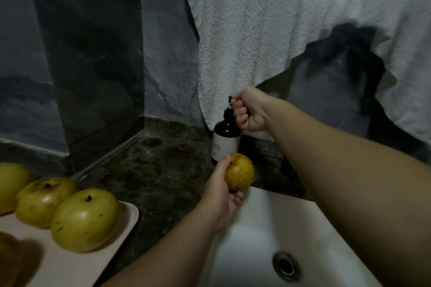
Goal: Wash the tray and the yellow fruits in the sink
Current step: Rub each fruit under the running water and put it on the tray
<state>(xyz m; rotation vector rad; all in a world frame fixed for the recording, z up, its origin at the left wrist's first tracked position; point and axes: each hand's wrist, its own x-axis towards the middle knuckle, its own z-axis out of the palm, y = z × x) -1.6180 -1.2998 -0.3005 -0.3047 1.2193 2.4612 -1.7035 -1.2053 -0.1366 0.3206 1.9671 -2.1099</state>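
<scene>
Tray (121, 223) with three yellow fruits (85, 220); left hand (224, 190) gripping fruit (239, 171) over sink (256, 228); right hand (249, 109) clenched on pump of soap bottle (225, 140); towel (256, 30) behind.

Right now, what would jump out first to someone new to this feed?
Centre frame, the left hand holds a yellow fruit up under the brown pump bottle, whose pump the right hand grips. At lower left, more yellow fruits sit on the pale tray; the white sink is at lower right.
</scene>
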